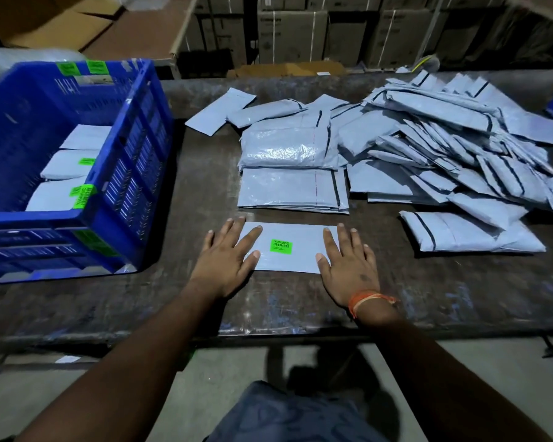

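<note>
A flat grey mailer packet [296, 260] lies on the dark table near its front edge, with a green barcode sticker [281, 245] on its top. My left hand [227, 258] rests flat on the packet's left end, fingers straight and spread. My right hand [348, 263] presses flat on its right end, an orange thread around that wrist.
A blue plastic crate [134, 161] at the left holds several grey packets with green stickers. A neat stack of grey mailers [292, 186] lies behind the packet. A large loose heap of mailers [460, 148] covers the right. Cardboard boxes stand behind the table [300, 314].
</note>
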Demonstrator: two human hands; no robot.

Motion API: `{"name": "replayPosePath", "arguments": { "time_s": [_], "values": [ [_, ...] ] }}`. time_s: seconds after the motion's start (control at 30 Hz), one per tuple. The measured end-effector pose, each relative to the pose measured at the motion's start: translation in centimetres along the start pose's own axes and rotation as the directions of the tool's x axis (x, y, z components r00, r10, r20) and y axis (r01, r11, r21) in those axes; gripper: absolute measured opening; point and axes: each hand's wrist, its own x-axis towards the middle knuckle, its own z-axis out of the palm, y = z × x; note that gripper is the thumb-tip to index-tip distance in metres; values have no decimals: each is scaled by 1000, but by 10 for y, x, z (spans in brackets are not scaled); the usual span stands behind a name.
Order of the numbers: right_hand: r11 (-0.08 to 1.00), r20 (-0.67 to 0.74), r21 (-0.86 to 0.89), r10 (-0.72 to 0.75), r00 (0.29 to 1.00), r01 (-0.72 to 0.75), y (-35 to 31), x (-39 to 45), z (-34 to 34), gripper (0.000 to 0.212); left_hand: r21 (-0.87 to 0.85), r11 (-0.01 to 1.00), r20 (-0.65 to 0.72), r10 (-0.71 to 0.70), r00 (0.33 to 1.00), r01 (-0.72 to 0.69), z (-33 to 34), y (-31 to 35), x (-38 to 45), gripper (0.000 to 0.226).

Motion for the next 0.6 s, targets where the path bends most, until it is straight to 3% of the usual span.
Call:
{"name": "replayPosePath", "arguments": {
  "time_s": [0.13,0.2,0.27,0.4,0.5,0.6],
  "values": [
    [992,-90,69,107,990,-101,-7,-1,-13,60,-91,979,-33,-187,982,184,-8,5,-2,51],
    [983,-138,141,139,981,-119,-13,0,-19,61,-219,927,-110,-335,936,306,-18,15,-1,41],
    [970,-93,208,149,984,-127,-20,2,-23,63,-313,855,-87,-459,884,413,-25,24,2,30],
    [891,13,418,191,982,-179,-23,14,-24,64,-415,765,59,-517,854,492,-33,28,11,36],
    [861,28,481,175,984,-167,-16,19,-25,60,-523,695,73,-540,839,493,-30,22,14,35],
    [721,25,679,165,986,-138,-12,18,-29,49,-683,595,118,-483,868,424,-36,21,13,25]
  ]
}}
